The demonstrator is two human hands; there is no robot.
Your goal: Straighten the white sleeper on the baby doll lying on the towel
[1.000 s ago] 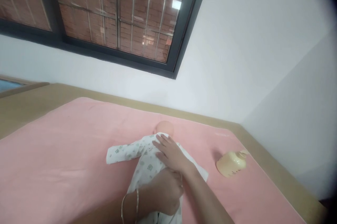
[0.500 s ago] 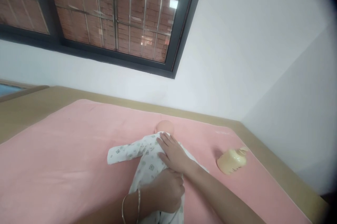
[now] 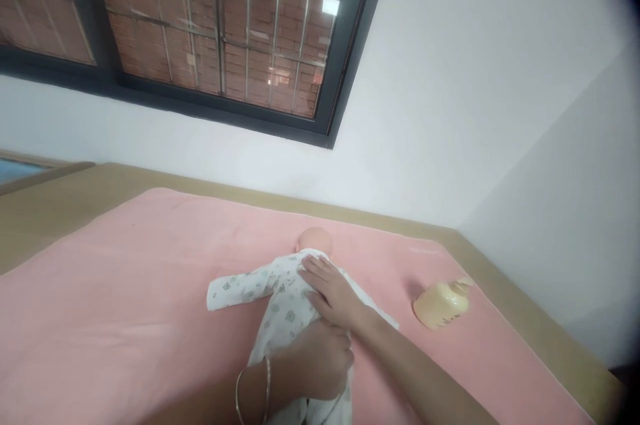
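Note:
A baby doll [image 3: 315, 239] lies on the pink cloth in a white printed onesie [image 3: 290, 316], its smooth rounded head pointing away from me. My right hand [image 3: 334, 288] rests flat on the doll's upper body below the neck, fingers stretched out and slightly apart. Just below it, my left hand [image 3: 323, 358], with a bracelet on the wrist, is closed in a fist over the middle of the onesie. What its fingers hold, if anything, is hidden. One long sleeve [image 3: 240, 290] stretches out to the left. My right forearm partly covers the other sleeve.
A cream pump bottle [image 3: 441, 305] lies tipped on the pink cloth [image 3: 125, 278] to the right. Under the cloth is a tan surface [image 3: 50, 225] with a raised edge. Behind it stand a white wall [image 3: 425, 112] and a dark-framed barred window [image 3: 215, 32].
My hands and the doll have shifted very slightly to the right in view. My right hand's fingertips sit a touch lower on the onesie.

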